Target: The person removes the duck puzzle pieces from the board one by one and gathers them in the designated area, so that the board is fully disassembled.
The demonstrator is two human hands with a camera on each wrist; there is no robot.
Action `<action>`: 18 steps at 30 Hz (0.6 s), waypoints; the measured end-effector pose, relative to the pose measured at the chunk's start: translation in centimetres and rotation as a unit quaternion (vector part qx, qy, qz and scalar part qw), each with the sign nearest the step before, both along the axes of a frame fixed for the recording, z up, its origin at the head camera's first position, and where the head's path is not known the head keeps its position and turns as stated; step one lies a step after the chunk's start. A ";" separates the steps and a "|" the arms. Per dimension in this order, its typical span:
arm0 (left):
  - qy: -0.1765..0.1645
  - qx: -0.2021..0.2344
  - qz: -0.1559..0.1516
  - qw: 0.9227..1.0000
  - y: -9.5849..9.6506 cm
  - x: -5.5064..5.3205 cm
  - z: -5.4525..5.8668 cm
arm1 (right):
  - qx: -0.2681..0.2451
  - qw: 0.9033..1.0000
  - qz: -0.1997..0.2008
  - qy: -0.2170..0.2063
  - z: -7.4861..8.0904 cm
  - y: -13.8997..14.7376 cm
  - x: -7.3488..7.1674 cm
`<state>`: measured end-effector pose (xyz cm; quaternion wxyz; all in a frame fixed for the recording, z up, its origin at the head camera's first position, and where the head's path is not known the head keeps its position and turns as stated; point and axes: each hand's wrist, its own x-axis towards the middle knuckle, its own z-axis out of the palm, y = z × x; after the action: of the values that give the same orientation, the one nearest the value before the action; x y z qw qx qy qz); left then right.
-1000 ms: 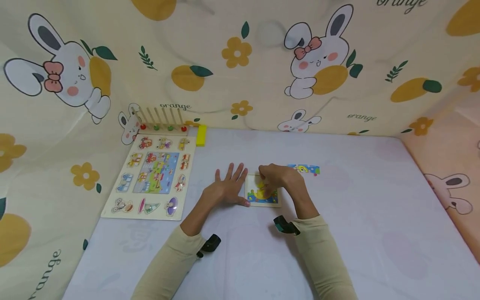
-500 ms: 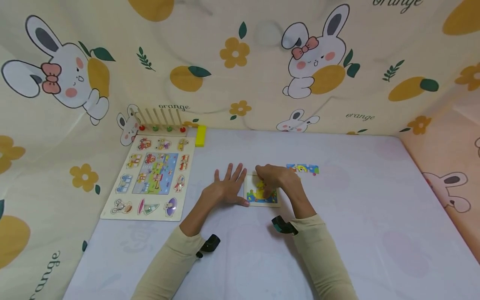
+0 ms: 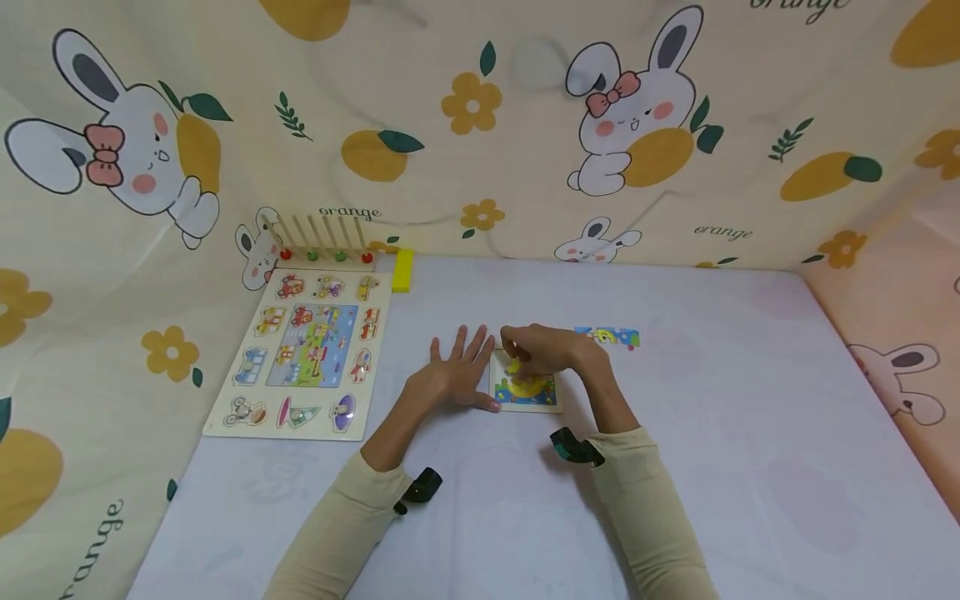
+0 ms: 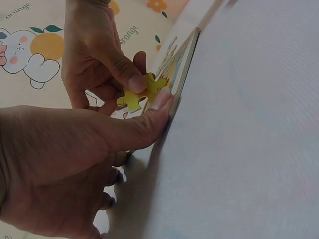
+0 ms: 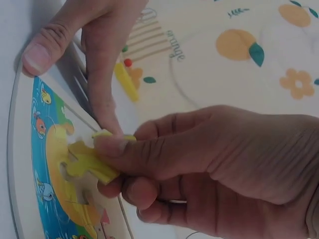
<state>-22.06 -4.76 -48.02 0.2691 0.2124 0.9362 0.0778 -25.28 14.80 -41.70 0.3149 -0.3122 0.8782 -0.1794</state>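
1. Desk (image 3: 720, 467) in the head view bears a small puzzle tray (image 3: 536, 409); the left hand (image 3: 453, 379) lies spread flat at its left side, thumb at the near corner.
2. Also from the head, the right hand (image 3: 543, 350) is over the tray with bent fingers, what it grips mostly hidden. Loose puzzle pieces (image 3: 607, 337) lie just beyond that hand.
3. Farther left, still in the head view, are a large picture board (image 3: 270, 400), a peg rack (image 3: 326, 267) with 2 red and 2 green beads behind it, and a yellow block (image 3: 402, 272).
4. Left wrist view: the right hand pinches a yellow puzzle piece (image 4: 132, 97); the left thumb rests on the tray's edge, and whether it touches the piece I cannot tell.
5. Right wrist view: that piece is tilted between thumb and forefinger, over the tray, where blue parts with fish and a yellow body lie.
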 end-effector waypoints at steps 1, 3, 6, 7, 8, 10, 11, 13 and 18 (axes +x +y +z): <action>0.000 0.002 0.003 1.000 0.0 0.1 0.2 | -0.013 1.000 -0.002 -0.011 -0.1 0.1 -0.1; -0.003 0.003 0.005 1.000 0.0 0.3 0.7 | -0.037 0.999 -0.008 -0.028 -0.1 0.4 -0.3; -0.003 0.002 0.005 1.000 0.0 0.3 0.8 | -0.064 0.997 -0.018 -0.038 0.2 1.3 -0.5; -0.004 0.002 0.006 1.000 0.0 0.4 0.8 | -0.073 0.996 -0.023 -0.040 0.4 1.7 -0.6; -0.001 0.003 0.004 1.000 0.0 0.3 0.6 | -0.080 0.996 -0.028 -0.037 0.6 2.3 -0.7; 0.002 0.007 0.004 1.000 0.1 0.1 0.3 | -0.084 0.995 -0.050 -0.032 1.1 3.6 -0.8; 0.002 0.008 0.004 1.000 0.1 0.1 0.3 | -0.083 0.994 -0.065 -0.028 1.4 4.4 -0.7; 0.004 0.014 0.003 1.000 0.1 0.2 0.4 | -0.079 0.992 -0.096 -0.021 2.0 6.0 -0.6; -0.001 0.016 0.006 1.000 0.0 0.8 1.6 | -0.057 0.985 -0.162 -0.002 2.7 9.9 -0.2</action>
<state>-21.22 -4.75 -46.40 0.2661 0.2108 0.9358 0.0946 -25.48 24.69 -39.03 0.2649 -0.1830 0.9048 -0.2788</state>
